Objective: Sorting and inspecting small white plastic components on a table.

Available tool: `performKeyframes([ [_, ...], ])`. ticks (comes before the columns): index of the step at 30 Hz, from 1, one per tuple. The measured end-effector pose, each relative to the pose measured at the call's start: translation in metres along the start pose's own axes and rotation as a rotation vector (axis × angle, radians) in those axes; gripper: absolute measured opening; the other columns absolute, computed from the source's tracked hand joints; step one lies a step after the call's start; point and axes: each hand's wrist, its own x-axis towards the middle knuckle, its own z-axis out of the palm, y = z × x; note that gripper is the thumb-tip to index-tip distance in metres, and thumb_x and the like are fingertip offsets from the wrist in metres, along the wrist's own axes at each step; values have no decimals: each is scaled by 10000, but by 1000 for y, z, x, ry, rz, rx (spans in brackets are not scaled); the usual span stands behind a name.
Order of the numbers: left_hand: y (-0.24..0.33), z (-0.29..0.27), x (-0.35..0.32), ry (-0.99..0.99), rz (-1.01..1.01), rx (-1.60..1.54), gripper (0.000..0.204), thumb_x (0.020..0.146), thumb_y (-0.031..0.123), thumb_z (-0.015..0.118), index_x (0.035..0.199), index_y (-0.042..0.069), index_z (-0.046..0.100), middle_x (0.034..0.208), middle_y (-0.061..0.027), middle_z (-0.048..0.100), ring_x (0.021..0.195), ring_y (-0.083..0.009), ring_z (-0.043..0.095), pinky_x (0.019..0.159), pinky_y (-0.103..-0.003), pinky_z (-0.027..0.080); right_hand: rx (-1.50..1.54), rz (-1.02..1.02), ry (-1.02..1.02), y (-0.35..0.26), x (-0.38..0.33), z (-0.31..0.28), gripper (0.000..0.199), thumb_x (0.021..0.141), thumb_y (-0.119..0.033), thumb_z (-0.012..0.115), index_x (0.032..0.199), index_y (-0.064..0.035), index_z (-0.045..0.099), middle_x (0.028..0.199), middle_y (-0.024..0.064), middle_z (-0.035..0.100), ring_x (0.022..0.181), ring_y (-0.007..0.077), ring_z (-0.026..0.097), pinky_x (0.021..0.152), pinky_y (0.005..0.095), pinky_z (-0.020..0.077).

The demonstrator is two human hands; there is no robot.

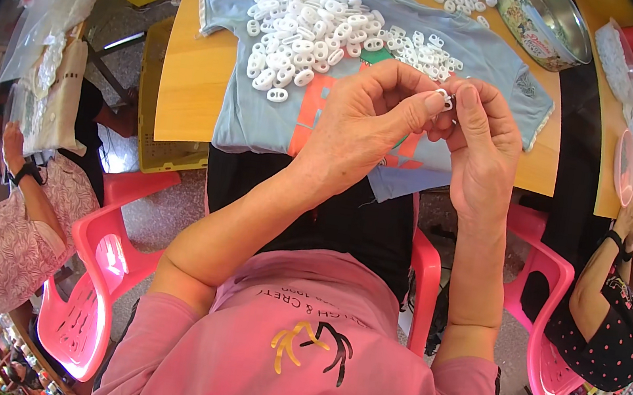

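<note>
Head view: pinching one small white plastic piece (447,99) between both hands above the counter (186,92).

Left hand (363,120) and right hand (483,143) meeting fingertip to fingertip, each grip pressing together on the piece, probably for close work near the eyes. Lying heaped on a grey shirt (262,122), likely spread as a catching mat: loose white pieces (306,32). Sitting at the far right edge: a round metal tin (548,20), contents not visible.

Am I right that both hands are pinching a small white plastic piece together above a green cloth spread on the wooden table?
Not quite: the cloth is light blue, not green. The rest holds: in the head view, the left hand and right hand pinch a small white plastic piece together above it, on the wooden table.
</note>
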Motion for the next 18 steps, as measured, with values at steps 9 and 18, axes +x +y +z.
performKeyframes([
  [9,-2,0,1,22,-1,10,153,932,130,621,971,-14,586,804,-47,645,678,-68,568,585,-210,455,-84,-51,75,1,-1,9,167,940,-143,615,996,14,604,865,55,640,704,97,594,605,241,517],
  [18,-6,6,0,119,73,45,143,922,117,627,942,-21,596,782,-48,656,659,-57,574,563,-199,456,-181,-253,42,12,-1,12,156,956,-127,582,1036,4,607,913,55,636,756,114,603,653,270,520],
])
